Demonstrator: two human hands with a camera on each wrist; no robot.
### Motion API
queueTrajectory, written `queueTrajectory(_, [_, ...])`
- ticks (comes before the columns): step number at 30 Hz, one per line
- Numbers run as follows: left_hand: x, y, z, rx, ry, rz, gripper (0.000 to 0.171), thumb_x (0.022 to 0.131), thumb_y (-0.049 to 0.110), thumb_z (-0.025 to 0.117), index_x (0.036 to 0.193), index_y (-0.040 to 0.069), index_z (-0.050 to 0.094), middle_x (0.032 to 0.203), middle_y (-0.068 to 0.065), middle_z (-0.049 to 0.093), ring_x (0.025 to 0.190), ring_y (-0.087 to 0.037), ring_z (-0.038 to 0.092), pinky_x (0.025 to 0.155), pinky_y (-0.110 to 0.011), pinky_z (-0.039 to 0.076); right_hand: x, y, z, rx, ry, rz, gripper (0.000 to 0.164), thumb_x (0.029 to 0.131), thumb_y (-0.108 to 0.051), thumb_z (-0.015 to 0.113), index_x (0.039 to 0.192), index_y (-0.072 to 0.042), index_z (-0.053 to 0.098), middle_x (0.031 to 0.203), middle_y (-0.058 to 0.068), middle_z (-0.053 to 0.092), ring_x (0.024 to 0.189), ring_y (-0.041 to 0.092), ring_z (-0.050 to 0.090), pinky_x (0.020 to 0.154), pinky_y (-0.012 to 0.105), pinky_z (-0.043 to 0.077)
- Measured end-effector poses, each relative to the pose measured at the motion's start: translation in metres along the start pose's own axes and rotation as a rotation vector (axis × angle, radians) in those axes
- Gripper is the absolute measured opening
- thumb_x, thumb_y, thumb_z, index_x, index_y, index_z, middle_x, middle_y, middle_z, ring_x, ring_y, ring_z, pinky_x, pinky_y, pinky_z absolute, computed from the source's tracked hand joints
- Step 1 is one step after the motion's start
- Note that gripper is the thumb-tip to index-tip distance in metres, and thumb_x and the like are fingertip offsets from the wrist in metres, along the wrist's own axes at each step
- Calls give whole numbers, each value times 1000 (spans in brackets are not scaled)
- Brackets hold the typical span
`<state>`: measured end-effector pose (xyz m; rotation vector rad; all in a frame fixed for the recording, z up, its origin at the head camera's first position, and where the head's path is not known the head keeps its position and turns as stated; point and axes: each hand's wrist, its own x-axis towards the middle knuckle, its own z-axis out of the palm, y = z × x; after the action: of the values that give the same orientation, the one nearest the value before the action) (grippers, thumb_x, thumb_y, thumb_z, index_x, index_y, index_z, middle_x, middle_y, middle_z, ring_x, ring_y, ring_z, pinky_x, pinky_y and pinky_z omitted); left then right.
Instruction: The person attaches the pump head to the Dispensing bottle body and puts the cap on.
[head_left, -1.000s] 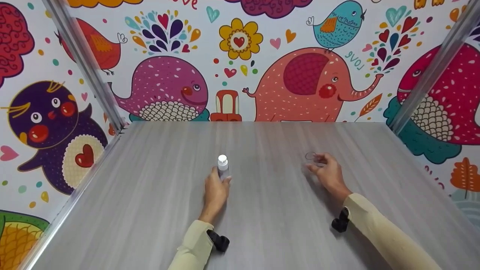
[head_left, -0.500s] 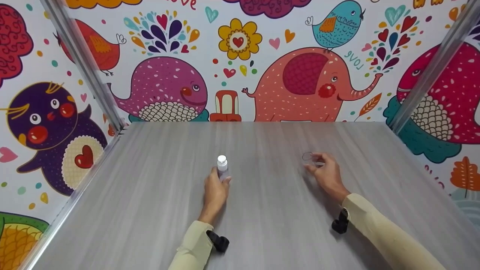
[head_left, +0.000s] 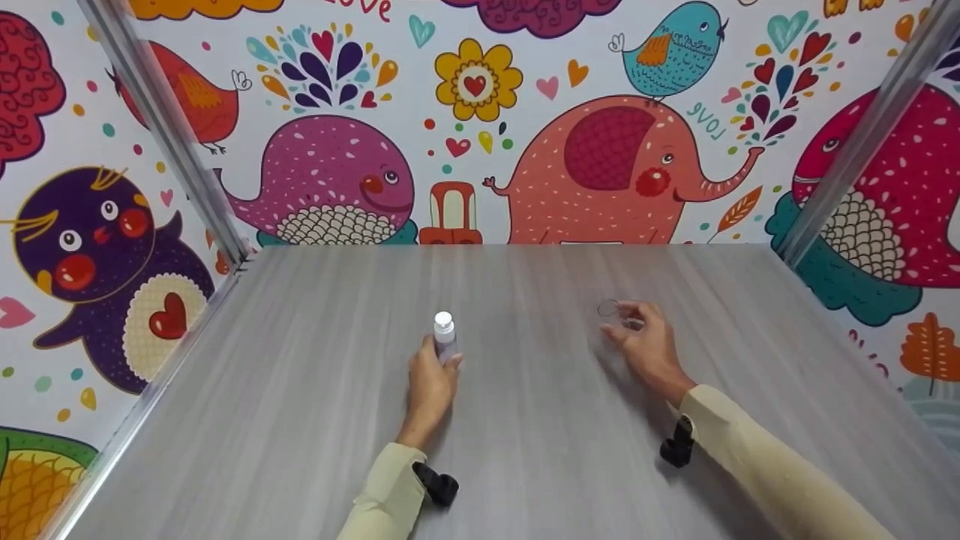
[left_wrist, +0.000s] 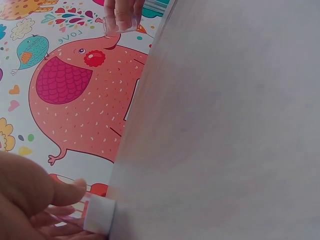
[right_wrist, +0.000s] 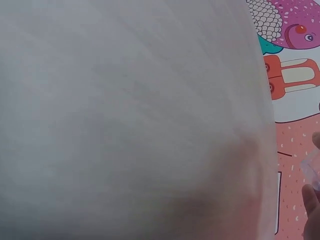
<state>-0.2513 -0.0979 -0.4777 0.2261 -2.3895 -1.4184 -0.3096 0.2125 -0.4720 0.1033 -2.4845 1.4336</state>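
Note:
My left hand (head_left: 433, 382) grips a small see-through bottle (head_left: 447, 349) with a white top (head_left: 444, 322), held upright at the middle of the table. In the left wrist view the white top (left_wrist: 100, 214) shows beyond the thumb. To the right, my right hand (head_left: 649, 346) holds a clear cup-shaped piece between thumb and fingers, its thin round rim (head_left: 608, 308) facing left. That clear piece (left_wrist: 120, 26) also appears at the top of the left wrist view. Only its edge (right_wrist: 311, 170) and some fingertips show in the right wrist view. The two hands are well apart.
The grey wood-grain table (head_left: 525, 450) stretches under both arms. A wall (head_left: 465, 150) printed with cartoon animals stands behind it, and metal posts (head_left: 172, 142) rise at the back corners. A black wrist mount (head_left: 436, 484) sits on the left sleeve.
My right hand has shifted slightly left with the clear cup-shaped piece. The left hand stays in place with the bottle.

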Motion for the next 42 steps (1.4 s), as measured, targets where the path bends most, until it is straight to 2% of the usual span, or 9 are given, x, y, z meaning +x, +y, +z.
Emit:
queueTrajectory(7, [0,-1,0,21,-2,6,36,82,5,65,113,-6,52,113,-25,60,107,-35,58,94,-48,43,-1,-4,1,50,19,-53,40,75,-23,75,109,-11,56,108,10,50,108,31,54,95,48,42])
queueTrajectory(20, [2,-2,1,23,18,27,33,81,5,66,109,-6,54,109,-25,62,105,-36,59,93,-47,43,-10,-18,10,61,7,-85,44,76,-25,74,113,-13,52,108,5,51,107,23,53,98,43,41])
queueTrajectory(28, [0,-2,0,27,4,26,35,82,6,65,112,-6,52,111,-25,61,106,-36,58,93,-49,43,-12,-20,13,77,32,-144,45,76,-21,74,113,-11,50,109,7,53,105,21,53,97,42,41])
queueTrajectory(34, [-2,-1,-1,26,5,52,34,82,4,64,112,-7,52,110,-25,61,104,-37,59,91,-50,43,-14,-25,13,100,41,-174,46,75,-22,74,111,-5,50,107,12,54,104,25,54,95,46,41])
queueTrajectory(38, [-2,-1,-2,30,18,61,33,81,4,65,110,-7,53,107,-25,62,103,-37,60,90,-50,44,-15,-27,14,119,25,-189,45,76,-23,73,112,-5,51,108,13,54,105,27,54,95,51,40])
queueTrajectory(42, [-2,-1,-1,31,19,53,32,81,4,65,109,-6,53,106,-24,62,102,-36,60,89,-49,44,-16,-30,15,93,15,-209,45,77,-26,73,113,-9,52,109,9,55,106,24,54,95,49,41])
